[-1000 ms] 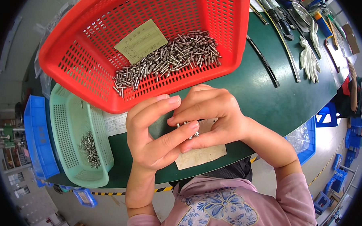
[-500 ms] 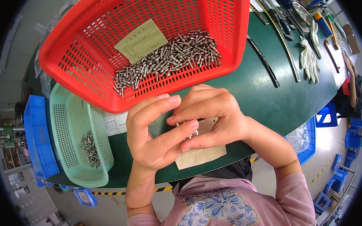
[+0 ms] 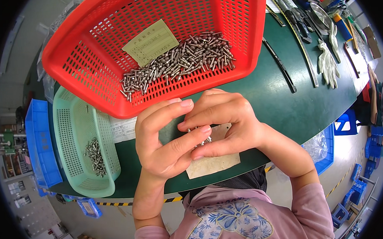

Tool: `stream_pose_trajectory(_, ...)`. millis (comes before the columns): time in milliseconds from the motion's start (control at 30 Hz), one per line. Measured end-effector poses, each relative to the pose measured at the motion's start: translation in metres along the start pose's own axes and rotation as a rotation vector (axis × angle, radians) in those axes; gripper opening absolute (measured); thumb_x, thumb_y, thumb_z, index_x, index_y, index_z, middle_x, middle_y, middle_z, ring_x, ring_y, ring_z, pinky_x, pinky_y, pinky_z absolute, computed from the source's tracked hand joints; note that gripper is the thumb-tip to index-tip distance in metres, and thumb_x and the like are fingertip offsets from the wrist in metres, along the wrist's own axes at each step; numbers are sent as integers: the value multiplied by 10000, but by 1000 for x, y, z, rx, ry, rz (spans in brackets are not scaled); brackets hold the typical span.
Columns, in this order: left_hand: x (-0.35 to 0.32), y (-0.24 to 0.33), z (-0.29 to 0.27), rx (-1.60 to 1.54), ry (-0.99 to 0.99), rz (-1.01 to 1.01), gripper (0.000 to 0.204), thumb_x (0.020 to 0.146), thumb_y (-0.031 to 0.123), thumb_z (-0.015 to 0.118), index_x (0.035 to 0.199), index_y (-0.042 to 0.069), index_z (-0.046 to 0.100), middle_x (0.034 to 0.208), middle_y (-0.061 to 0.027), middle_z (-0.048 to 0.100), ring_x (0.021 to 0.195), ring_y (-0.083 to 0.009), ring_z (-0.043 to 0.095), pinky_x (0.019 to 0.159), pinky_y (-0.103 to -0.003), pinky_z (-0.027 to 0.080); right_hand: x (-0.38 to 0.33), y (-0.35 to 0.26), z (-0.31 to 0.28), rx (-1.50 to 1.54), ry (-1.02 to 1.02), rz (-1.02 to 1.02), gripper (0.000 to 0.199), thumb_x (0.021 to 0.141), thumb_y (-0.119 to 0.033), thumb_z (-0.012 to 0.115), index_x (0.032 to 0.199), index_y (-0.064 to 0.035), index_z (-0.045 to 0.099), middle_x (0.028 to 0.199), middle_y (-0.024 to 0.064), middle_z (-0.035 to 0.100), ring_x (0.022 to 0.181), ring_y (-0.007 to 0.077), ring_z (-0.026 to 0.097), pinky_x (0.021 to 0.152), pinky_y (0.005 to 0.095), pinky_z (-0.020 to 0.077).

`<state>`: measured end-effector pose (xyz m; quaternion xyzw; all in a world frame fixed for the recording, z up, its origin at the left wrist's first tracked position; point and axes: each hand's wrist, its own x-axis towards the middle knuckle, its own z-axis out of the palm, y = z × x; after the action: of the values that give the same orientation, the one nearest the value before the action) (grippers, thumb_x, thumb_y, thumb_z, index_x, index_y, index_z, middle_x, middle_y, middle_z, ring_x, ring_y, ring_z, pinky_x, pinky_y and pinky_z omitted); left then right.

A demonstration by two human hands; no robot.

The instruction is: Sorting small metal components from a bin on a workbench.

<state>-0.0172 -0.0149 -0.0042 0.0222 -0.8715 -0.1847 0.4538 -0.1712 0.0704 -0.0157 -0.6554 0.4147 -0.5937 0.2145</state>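
My left hand [image 3: 164, 140] and my right hand [image 3: 228, 124] meet over the near edge of the bench, below the red basket. Between them sits a small bunch of shiny metal screw-like parts [image 3: 206, 139], mostly hidden by the fingers. My right fingers curl round the bunch with the thumb beneath. The left thumb presses on it from the other side, while the left index finger arches up, clear of the parts. Many similar headed metal parts [image 3: 176, 62] lie in the red perforated basket [image 3: 82, 60], beside a yellowish card [image 3: 150, 42].
A pale green basket [image 3: 81, 188] at left holds more metal parts [image 3: 95, 158]; a blue bin [image 3: 43, 145] stands beyond it. Under my hands lies a beige sheet [image 3: 217, 163]. Gloves [image 3: 327, 66], a black strip-like tool [image 3: 279, 64] and other tools lie right. Another person's arm [image 3: 373, 96] shows at far right.
My hands hold nearly the same pose round the metal parts. At the far right, the other person's arm has shifted.
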Motion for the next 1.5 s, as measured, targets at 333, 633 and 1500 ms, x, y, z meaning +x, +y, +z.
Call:
stream_pose_trajectory(333, 0, 1, 0, 2, -9, -7, 261, 636, 170, 760, 895, 156, 730, 1110, -102, 581, 947, -266, 567, 767, -346, 513, 0, -1, -1, 27, 2, 15, 365, 581, -206, 823, 885, -45, 702, 781, 52, 648, 726, 209, 618, 677, 333, 455)
stream_pose_trajectory(633, -2, 5, 2, -1, 46, -60, 331, 632, 38, 713, 949, 133, 720, 1145, -134, 547, 968, -268, 570, 770, -335, 504, 0, 0, -3, -37, 28, -34, 350, 591, -203, 820, 882, -53, 698, 810, 41, 657, 735, 206, 617, 677, 334, 451)
stream_pose_trajectory(1500, -7, 14, -2, -1249, -146, -902, 247, 801, 37, 635, 999, -108, 611, 1136, -152, 520, 988, -193, 566, 840, -297, 473, 2, 5, -5, -316, 99, -237, 347, 649, -227, 752, 957, -72, 707, 883, 60, 638, 712, 178, 587, 598, 297, 421)
